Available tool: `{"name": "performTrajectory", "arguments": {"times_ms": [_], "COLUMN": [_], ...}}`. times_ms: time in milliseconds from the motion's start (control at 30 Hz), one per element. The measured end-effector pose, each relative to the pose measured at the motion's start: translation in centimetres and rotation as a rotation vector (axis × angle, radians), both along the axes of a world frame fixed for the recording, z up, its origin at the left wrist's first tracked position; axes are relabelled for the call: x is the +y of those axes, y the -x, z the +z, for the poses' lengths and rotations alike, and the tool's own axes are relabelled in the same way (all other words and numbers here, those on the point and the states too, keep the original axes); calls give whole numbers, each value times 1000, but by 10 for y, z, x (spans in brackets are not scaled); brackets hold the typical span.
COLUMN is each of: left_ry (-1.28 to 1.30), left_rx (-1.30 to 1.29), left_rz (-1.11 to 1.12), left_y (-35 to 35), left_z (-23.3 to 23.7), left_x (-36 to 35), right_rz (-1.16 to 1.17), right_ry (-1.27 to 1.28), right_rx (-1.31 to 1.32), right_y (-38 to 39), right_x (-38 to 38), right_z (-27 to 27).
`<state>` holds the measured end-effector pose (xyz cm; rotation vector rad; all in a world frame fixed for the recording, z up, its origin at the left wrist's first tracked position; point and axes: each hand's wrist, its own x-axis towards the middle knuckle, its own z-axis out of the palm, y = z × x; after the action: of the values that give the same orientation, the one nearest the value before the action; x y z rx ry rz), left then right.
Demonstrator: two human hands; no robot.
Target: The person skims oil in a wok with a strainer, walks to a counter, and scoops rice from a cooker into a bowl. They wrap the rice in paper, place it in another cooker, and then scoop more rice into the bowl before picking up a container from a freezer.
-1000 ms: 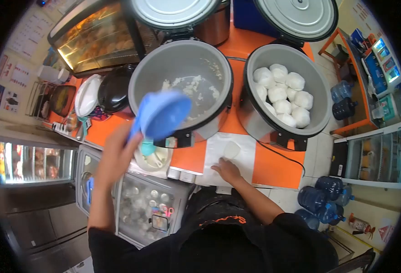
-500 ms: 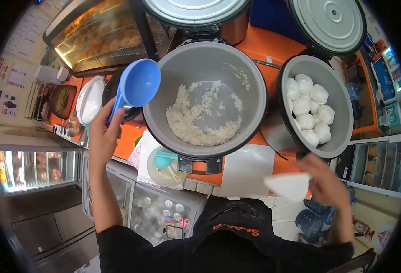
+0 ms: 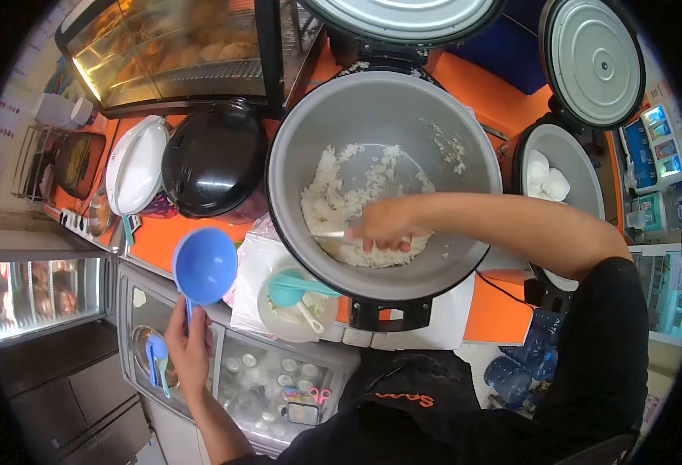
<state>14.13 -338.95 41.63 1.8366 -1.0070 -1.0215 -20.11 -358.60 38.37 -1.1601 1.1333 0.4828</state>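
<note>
My left hand [image 3: 188,341] is closed around the handle of a blue scoop [image 3: 205,265]; its round bowl faces up and looks empty. My right hand [image 3: 391,225] reaches down inside the big grey rice pot [image 3: 387,97], fingers wrapped on a flat white scraper [image 3: 331,235] seen nearly edge-on. The scraper touches the cooked rice [image 3: 329,194], which lies spread over the pot's bottom, with some stuck to the right wall. My fingers partly hide the scraper and the rice under it.
Right of the pot, a second open cooker [image 3: 565,151] holds white wrapped balls [image 3: 546,180], partly behind my forearm. On the left stand a black-lidded cooker [image 3: 215,159] and a white-lidded container [image 3: 135,167]. A plate [image 3: 275,319] with a turquoise scoop [image 3: 286,291] sits by the counter edge.
My right hand has gone from beside the second cooker into the big pot, carrying the white scraper to the rice. My left hand has lowered the blue scoop toward me. The view has shifted.
</note>
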Motion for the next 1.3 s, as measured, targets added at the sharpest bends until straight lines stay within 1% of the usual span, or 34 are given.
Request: {"name": "performTrajectory", "arguments": {"times_ms": [100, 167, 267, 367, 467, 533, 633, 667, 733, 833, 933, 1067, 1133, 1233, 1267, 1300], "left_ry": [-36, -47, -19, 10, 28, 27, 16, 11, 3, -11, -11, -21, -14, -14, -21, 29], "left_rx": [72, 88, 99, 117, 75, 54, 65, 74, 92, 81, 68, 75, 68, 28, 8, -107], "left_rz": [27, 47, -15, -51, -87, -91, -54, -41, -39, -24, -5, -8, -49, -84, -97, -160], "left_y": [-6, -4, 5, 14, 13, 8, 7, 7, 6, 5, 2, 6, 9, 12, 13, 13], "left_z": [-11, -15, -17, -9, 0, 2, -2, -5, -12, -16, -18, -19, -16, -5, 1, 6], "left_x": [6, 7, -8, -22, -23, -19, -12, -10, -5, -1, 4, 4, -1, -10, -14, -22], "right_rz": [46, -104, -285, -241, -29, 258, 763, 769, 775, 552, 754, 761, 761, 724, 710, 694], "right_ry": [-31, -83, -77, -57, -5, 409, 974, 1095, 1338, 1194, 1101, 957, 889, 616, 657, 702], "right_rx": [65, 62, 95, 135, 95, 205, 345, 322, 276, 401, 165, 49, 2, -7, -55, -104], "right_y": [-20, -13, -11, -4, 8, 10, 22, 23, 20, -2, 5, 3, 7, 14, 22, 28], "right_x": [9, -8, -19, -38, -66, -84, -104, -104, -105, -100, -108, -72, -66, -48, -43, -38], "right_z": [9, -28, -29, -30, -6, 24, 37, 27, -12, -37, -39, -32, -37, -49, -51, -44]}}
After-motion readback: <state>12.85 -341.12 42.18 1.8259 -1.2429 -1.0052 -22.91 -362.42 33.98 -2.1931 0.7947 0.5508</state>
